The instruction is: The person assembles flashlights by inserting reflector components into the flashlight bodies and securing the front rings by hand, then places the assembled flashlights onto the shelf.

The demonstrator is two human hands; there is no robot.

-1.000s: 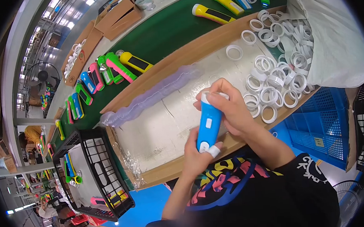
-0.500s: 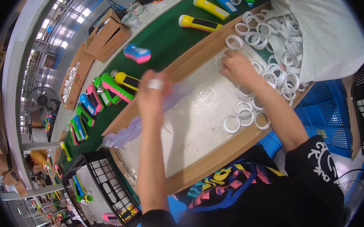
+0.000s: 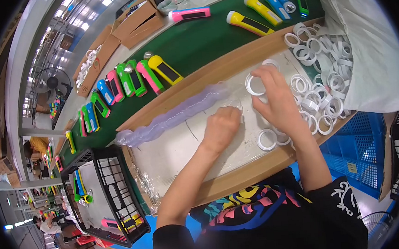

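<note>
My left hand is closed over the tray, its fingertips at a faint clear disc. To its right, my right hand has thumb and fingers apart, with its fingertips over the edge of a white ring. Beyond the fingertips is another white ring, partly covered. Many more white rings lie in a loose pile at the tray's right end. Along the tray's far side runs a row of clear purplish discs.
Several flashlights stand along the green surface; a pink and blue flashlight lies at its far edge. A black basket is at the left. Cardboard boxes are behind, and a white bag is at the right.
The pink and blue flashlight, in the air half a second ago, now lies at the far edge. My left hand has come back over the tray and closed. The view has shifted.
</note>
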